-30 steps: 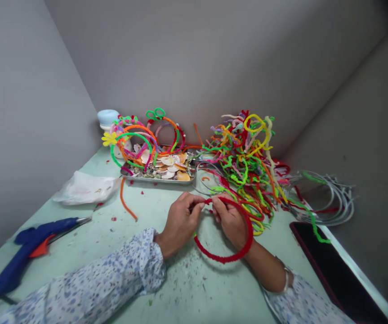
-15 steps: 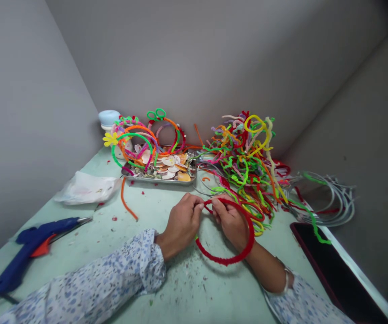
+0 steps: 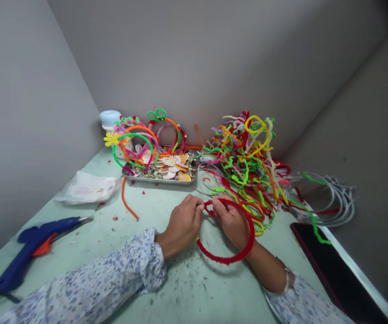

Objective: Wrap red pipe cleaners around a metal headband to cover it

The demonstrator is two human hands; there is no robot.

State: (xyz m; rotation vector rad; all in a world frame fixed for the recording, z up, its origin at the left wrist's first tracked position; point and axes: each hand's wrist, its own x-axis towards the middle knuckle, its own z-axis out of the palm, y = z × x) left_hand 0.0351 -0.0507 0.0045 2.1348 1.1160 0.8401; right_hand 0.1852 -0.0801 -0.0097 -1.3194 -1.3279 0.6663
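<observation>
A ring wrapped in fuzzy red pipe cleaner hangs tilted between my hands, just above the table. My right hand pinches its upper edge between thumb and fingers, and the ring loops in front of my wrist. My left hand is closed at the ring's upper left, its thumb and fingertips on a short red strand of pipe cleaner. A small bit of green shows on the ring beside my left palm. Part of the ring's left side is hidden behind my left hand.
A metal tray of shells stands behind, with finished pipe-cleaner headbands on it. Tangled pipe cleaners and coiled grey wire rings lie right, near a phone. Left are a blue glue gun and plastic bag.
Almost nothing differs. My hands keep their grip on the red ring, and the short strand between my fingertips has shifted very slightly.
</observation>
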